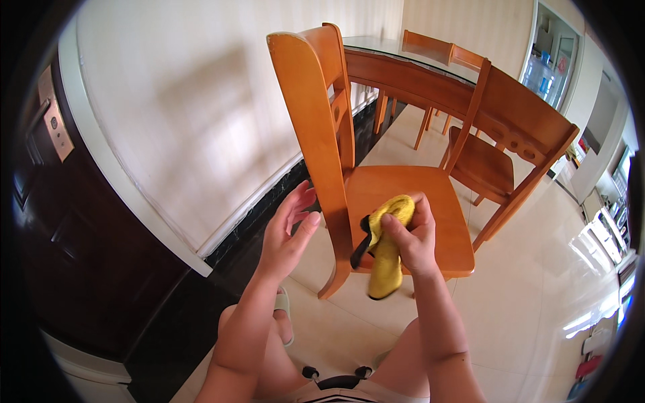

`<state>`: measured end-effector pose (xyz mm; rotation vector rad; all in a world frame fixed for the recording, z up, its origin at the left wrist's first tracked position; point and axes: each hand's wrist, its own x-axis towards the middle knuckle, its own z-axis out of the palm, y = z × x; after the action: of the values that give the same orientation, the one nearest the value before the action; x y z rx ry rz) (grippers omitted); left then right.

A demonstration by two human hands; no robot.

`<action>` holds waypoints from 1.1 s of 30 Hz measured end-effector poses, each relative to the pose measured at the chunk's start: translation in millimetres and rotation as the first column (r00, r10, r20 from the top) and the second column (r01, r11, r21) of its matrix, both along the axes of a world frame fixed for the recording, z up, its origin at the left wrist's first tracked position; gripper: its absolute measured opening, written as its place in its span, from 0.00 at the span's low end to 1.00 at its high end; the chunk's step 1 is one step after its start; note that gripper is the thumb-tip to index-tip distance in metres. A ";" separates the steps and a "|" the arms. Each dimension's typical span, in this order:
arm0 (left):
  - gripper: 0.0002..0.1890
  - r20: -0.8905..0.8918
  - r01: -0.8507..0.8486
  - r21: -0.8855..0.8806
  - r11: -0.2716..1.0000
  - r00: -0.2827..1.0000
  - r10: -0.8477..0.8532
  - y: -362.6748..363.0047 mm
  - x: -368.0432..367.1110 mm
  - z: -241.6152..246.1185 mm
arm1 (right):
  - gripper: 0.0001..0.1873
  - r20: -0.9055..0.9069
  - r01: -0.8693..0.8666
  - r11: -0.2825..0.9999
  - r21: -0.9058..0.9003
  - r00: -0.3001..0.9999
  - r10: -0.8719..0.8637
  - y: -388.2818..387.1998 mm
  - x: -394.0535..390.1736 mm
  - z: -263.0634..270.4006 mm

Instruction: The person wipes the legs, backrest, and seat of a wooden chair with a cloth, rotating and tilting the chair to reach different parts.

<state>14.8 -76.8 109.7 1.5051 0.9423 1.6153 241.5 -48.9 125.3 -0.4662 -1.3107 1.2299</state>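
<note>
My right hand grips a folded yellow cloth with black edging, above the seat of an orange-brown wooden chair. Part of the cloth hangs below my fingers. My left hand holds nothing; its fingers are apart, beside the rear upright of the same chair. Whether those fingertips touch the wood, I cannot tell. The chair stands sideways before me, its backrest on the left and its seat to the right. Slight wear shows at the top corner of the backrest.
Behind the chair is a wooden dining table with a glass top. A second chair stands close on the right, and more chairs are beyond. A pale wall and a dark door bound the left side. Light tiles cover the floor.
</note>
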 end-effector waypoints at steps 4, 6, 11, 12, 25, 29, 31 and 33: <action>0.34 0.035 0.074 0.040 0.996 0.997 -0.076 6.1 10.2 -1.9 | 0.16 0.060 0.096 0.972 0.213 0.992 -0.111 1.5 -31.0 22.6; 0.32 0.012 0.093 0.028 0.995 0.996 -0.093 6.7 9.2 -2.4 | 0.14 0.148 0.179 0.901 0.395 0.956 -0.255 -0.3 -45.5 32.9; 0.26 0.140 0.156 0.029 0.987 0.977 -0.159 -4.5 15.8 10.3 | 0.14 0.228 0.351 0.850 0.393 0.858 -0.460 -2.0 -66.9 34.8; 0.25 0.067 0.110 0.012 0.994 0.992 -0.111 -6.1 16.3 10.7 | 0.14 0.232 0.411 0.835 0.366 0.828 -0.510 -3.0 -69.2 33.6; 0.20 0.156 0.018 -0.031 0.999 0.988 -0.013 -2.5 19.9 5.0 | 0.16 0.222 0.508 0.701 0.501 0.707 -0.671 -6.6 -74.6 34.6; 0.19 0.141 0.010 -0.053 0.999 0.990 -0.003 -1.8 18.5 3.6 | 0.16 0.178 0.532 0.615 0.582 0.655 -0.735 -4.5 -76.1 41.1; 0.18 0.094 -0.013 -0.034 0.999 0.995 0.016 0.9 14.6 0.4 | 0.16 0.149 0.537 0.607 0.585 0.665 -0.732 -1.5 -81.6 54.2; 0.17 0.032 -0.025 -0.027 0.999 0.999 0.026 5.9 11.1 -7.4 | 0.16 0.121 0.541 0.599 0.590 0.674 -0.729 -0.9 -83.7 56.6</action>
<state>25.9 -70.8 102.2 1.4503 0.9659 1.6338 157.8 -49.8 181.9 -0.7164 -1.5072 0.1426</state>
